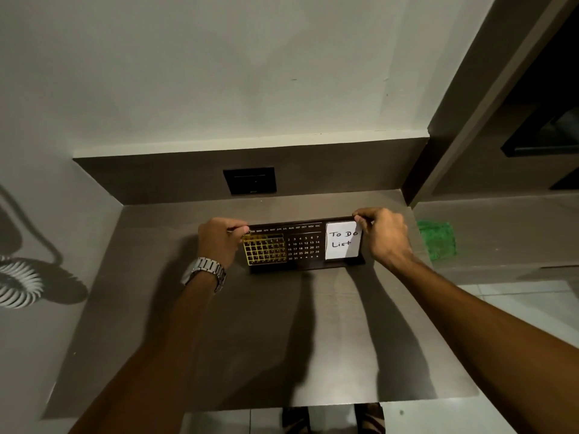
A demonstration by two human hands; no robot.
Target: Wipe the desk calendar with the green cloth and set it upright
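Observation:
The dark desk calendar (302,247) stands upright on the brown desk (282,333), facing me, with a gold grid slider on its left part and a white "To Do List" note on its right. My left hand (219,242), with a metal watch on the wrist, grips the calendar's top left corner. My right hand (383,234) pinches the top right corner. The green cloth (437,241) lies flat on the desk's right side, just beyond my right hand and apart from it.
A dark wall socket plate (249,180) sits in the back panel behind the calendar. White walls enclose the desk at left and back; a dark cabinet (501,120) rises at right. The desk's front edge (282,405) is near me, tiled floor below.

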